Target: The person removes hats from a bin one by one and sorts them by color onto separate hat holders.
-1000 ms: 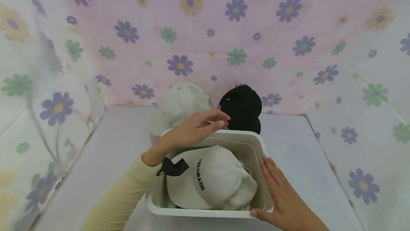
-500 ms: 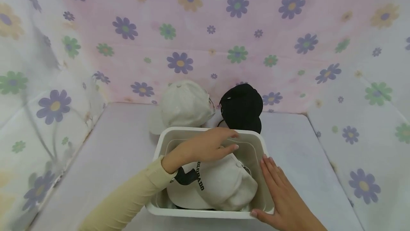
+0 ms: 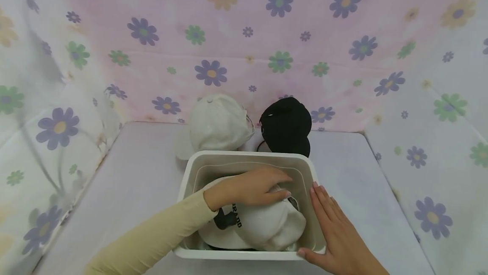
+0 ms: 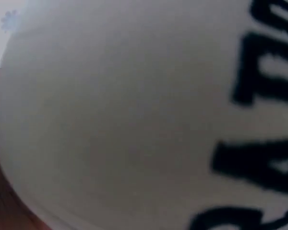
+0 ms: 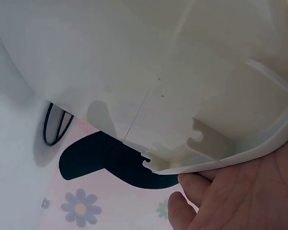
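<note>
A white plastic bin holds a cream cap with dark lettering on its crown, its brim toward the left. My left hand reaches over the crown, thumb and fingers spread apart at the cap's back. In the left wrist view the cap's cloth fills most of the picture, with a bit of skin past its edge. My right hand rests along the bin's right side, fingers straight and thumb at the front corner. In the right wrist view its palm and fingers lie against the bin's rim.
Behind the bin, a second cream cap stands at the left and a black cap at the right. Flower-print cloth walls enclose the white table at the back and sides.
My left hand has come from above the bin's back rim, moving right and down to the cap inside it. My right hand has stayed at the bin's side.
</note>
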Motion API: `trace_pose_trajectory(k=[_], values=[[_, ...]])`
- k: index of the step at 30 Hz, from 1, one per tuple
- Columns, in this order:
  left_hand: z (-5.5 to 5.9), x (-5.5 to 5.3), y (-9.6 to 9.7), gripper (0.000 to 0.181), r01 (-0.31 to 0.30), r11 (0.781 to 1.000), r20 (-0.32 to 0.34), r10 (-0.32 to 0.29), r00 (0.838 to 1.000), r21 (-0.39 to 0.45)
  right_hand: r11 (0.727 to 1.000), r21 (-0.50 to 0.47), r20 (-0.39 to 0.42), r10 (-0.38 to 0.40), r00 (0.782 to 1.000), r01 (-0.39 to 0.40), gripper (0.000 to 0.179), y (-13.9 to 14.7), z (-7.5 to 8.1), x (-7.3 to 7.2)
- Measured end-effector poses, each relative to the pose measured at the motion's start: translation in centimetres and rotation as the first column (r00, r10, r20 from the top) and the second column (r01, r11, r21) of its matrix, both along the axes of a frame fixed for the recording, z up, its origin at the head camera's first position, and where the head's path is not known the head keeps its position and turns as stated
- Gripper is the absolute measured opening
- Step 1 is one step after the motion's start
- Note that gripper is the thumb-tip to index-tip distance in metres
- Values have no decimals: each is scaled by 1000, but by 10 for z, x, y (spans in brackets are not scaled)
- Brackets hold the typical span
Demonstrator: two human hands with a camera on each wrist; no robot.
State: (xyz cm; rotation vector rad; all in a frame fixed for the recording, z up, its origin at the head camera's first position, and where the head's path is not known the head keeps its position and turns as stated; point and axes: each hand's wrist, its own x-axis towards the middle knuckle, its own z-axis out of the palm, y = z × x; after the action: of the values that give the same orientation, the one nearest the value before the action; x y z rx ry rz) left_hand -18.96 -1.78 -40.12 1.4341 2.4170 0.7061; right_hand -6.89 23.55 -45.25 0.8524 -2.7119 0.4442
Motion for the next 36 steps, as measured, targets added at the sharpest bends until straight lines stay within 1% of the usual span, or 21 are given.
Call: trace_pose_trajectory(k=[2,5,9,11,14,19,22,26,29,33,36], values=[[-1,2,1,42,26,999,-7,-27,1000,-36,1000,1,4,-2,1000,2,118,0,0,0],[-2,3,2,46,55,994,-37,-59,998,-96,1000,5,8,-6,1000,6,119,0,-1,0],[-2,4,2,52,77,988,-122,-93,988,-131,1000,2,12,-6,1000,6,118,0,-1,-1],[-2,5,2,56,74,986,-152,-96,984,-146,1000,-1,16,-7,1000,7,118,0,0,-1],[-2,8,1,61,52,981,-179,-86,980,-185,1000,-4,29,-6,1000,7,118,-1,0,0],[-2,10,0,58,16,975,-198,-62,978,-223,1000,-16,47,-15,999,16,119,-2,1,0],[-1,10,-1,54,9,971,-190,-56,980,-238,999,-32,33,-6,999,7,118,-2,0,0],[-1,8,-3,51,18,970,-152,-56,987,-243,999,-46,15,9,1000,-8,117,-1,-2,-2],[-2,5,-4,49,38,974,-130,-68,989,-223,999,-49,17,12,1000,-11,117,-1,-2,-2],[-4,2,-4,46,73,982,-100,-92,991,-174,998,-57,23,8,1000,-7,117,-1,-3,0],[-5,0,-5,46,95,986,-45,-102,994,-136,998,-61,34,-3,999,5,117,0,-3,0]])
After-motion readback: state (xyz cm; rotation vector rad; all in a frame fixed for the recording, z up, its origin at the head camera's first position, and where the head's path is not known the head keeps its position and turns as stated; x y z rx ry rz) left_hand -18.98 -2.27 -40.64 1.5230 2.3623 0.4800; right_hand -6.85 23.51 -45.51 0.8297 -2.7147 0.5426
